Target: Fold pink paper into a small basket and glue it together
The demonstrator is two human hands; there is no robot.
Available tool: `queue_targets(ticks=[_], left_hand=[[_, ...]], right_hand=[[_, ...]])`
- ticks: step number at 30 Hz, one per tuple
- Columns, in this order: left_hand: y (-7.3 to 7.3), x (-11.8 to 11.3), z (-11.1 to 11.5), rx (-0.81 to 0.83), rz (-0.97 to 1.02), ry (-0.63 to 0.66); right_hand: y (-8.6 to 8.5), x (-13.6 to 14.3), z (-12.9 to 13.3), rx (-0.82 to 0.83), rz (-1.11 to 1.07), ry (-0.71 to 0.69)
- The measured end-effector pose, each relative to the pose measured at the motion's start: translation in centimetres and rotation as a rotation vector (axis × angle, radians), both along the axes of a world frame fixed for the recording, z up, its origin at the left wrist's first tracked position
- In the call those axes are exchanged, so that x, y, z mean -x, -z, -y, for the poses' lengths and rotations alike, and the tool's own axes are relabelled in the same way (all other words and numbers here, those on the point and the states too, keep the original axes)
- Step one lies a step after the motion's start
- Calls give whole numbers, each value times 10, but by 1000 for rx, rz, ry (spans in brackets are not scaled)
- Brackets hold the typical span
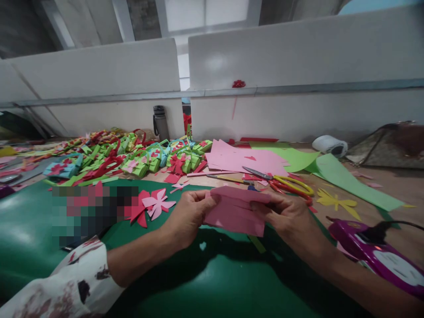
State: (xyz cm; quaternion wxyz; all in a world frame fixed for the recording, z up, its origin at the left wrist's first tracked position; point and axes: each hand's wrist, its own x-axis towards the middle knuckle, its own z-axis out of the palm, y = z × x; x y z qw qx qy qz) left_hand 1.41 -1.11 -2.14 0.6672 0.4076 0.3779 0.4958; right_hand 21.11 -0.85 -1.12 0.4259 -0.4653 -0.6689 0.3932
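Observation:
A folded piece of pink paper (236, 214) is held up above the green mat (212, 282), with crease lines across it. My left hand (190, 216) pinches its left edge between thumb and fingers. On the right edge, my right hand (291, 221) grips the same paper in a similar pinch. Behind the paper lie scissors (281, 181) with yellow and red handles, and a pencil (228, 179). Pink and red paper flower cutouts (159, 203) rest on the mat, left of my left hand.
Many small green and blue paper bags (142, 165) fill the back left, near a grey bottle (161, 123). Pink sheets (245, 159) and green sheets (357, 181) lie behind. At right are a purple power strip (377, 251), yellow cutout (338, 202) and handbag (387, 145).

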Motion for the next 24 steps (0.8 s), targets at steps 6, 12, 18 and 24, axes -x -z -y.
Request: queue_targets(ticks=[6,12,18,24], left_hand=[[1,-2,0,19,3,-24],[2,-2,0,9,-7,-43],[1,-3,0,-10,6,-54],[0,-2,-2,-22,31,-53]], right_hand=[[1,3,1,-45,-26,-4],[-3,0,3,-107,-26,-48],[-5,-2,3,-164,32,-74],[-7,-3,4,-164,121,-186]])
